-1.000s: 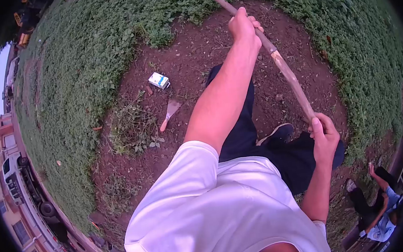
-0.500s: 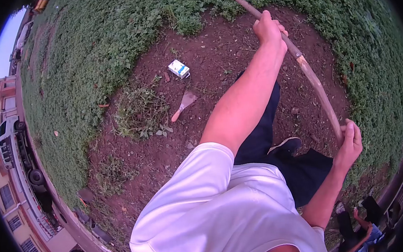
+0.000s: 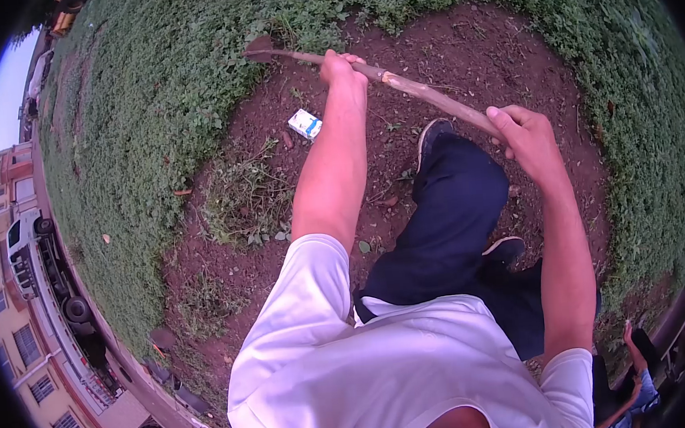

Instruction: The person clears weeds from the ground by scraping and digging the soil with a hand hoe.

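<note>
A hoe with a long wooden handle [image 3: 440, 100] stretches across the bare soil. Its dark metal blade [image 3: 259, 49] is at the edge of the green plants, upper left of centre. My left hand [image 3: 341, 67] is wrapped round the handle on the blade side. Near the handle's other end, my right hand [image 3: 523, 135] grips it with the thumb along the top. A small white and blue box [image 3: 305, 123] lies on the soil beside my left forearm. That forearm hides the spot where a scraper lay.
Pulled weeds [image 3: 246, 193] are heaped on the soil at left. Low green plants [image 3: 133, 110] ring the dirt patch. My shoe [image 3: 433, 136] stands on the soil under the handle. A truck [image 3: 49, 269] is at far left, and another person [image 3: 638, 392] is at lower right.
The hoe has swung left and down, bringing its blade into view by the plants. Both hands moved with it, my right hand rising. One leg has come forward, and my left arm now covers the scraper.
</note>
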The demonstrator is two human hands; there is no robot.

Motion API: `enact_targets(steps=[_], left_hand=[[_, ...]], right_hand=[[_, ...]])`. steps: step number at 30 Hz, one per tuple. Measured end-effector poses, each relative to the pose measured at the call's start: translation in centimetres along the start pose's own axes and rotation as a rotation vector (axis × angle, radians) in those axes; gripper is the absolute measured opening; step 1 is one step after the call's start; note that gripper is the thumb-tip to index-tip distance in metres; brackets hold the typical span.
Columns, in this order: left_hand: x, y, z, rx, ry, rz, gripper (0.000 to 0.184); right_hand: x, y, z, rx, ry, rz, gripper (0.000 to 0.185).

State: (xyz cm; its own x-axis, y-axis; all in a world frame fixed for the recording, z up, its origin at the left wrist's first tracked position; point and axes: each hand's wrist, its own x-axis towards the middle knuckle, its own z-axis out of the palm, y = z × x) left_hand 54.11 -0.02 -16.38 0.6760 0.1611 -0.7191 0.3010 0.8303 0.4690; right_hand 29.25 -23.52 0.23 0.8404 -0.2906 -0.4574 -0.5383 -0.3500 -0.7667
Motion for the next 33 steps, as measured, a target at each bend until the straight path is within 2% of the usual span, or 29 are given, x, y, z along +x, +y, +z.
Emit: enact_targets(steps=[4,7,9,11,16,17,18,19,21,23,26,28,29,32,33], left_hand=[[4.4,-2.1,-3.3,0.119,0.13,0.033,0.017],[8.5,-6.3,-4.8,0.221,0.266,0.096,0.022],[10.6,-8.8,-5.6,0.28,0.295,0.11,0.024],[11.4,-10.9,-5.7,0.369,0.354,0.072,0.026],[14.3,-14.0,-7.4,0.522,0.384,0.039,0.027],[14.8,-14.3,-8.0,0.649,0.42,0.093,0.029],[15.4,-14.7,-8.5,0.776,0.453,0.146,0.032],[15.6,-15.5,-9.2,0.773,0.465,0.143,0.032],[15.5,-17.2,-11.0,0.936,0.441,0.264,0.036],[13.9,-20.8,-13.2,1.272,0.57,0.384,0.039],[10.2,-21.8,-13.3,1.239,0.571,0.343,0.037],[7.2,-21.9,-12.1,1.161,0.501,0.178,0.037],[5.7,-23.7,-12.7,1.329,0.528,0.261,0.038],[4.4,-25.3,-13.5,1.229,0.445,0.324,0.035],[2.3,-23.2,-12.4,1.069,0.374,0.172,0.032]], right_hand=[[4.6,3.9,2.4,0.021,-0.104,0.107,0.047],[7.1,7.3,3.2,0.024,-0.13,0.196,0.047],[8.4,10.6,3.6,0.035,-0.149,0.204,0.047],[9.4,12.9,3.7,0.009,-0.263,0.294,0.049],[11.9,15.9,5.3,0.07,-0.433,0.464,0.058],[12.0,16.5,5.9,0.067,-0.444,0.47,0.058],[11.9,17.0,6.6,-0.076,-0.404,0.353,0.06],[11.6,17.4,6.8,-0.219,-0.363,0.235,0.061],[10.2,18.6,6.2,-0.243,-0.403,0.252,0.06],[7.5,20.6,5.0,-0.075,-0.379,0.42,0.058],[5.2,20.8,3.6,-0.045,-0.344,0.415,0.056],[2.5,19.9,1.7,0.037,-0.342,0.509,0.052],[1.3,19.6,0.9,0.119,-0.34,0.597,0.049],[-0.2,21.3,-0.5,0.015,-0.288,0.525,0.05],[-0.8,21.4,-0.6,-0.031,-0.292,0.488,0.052]])
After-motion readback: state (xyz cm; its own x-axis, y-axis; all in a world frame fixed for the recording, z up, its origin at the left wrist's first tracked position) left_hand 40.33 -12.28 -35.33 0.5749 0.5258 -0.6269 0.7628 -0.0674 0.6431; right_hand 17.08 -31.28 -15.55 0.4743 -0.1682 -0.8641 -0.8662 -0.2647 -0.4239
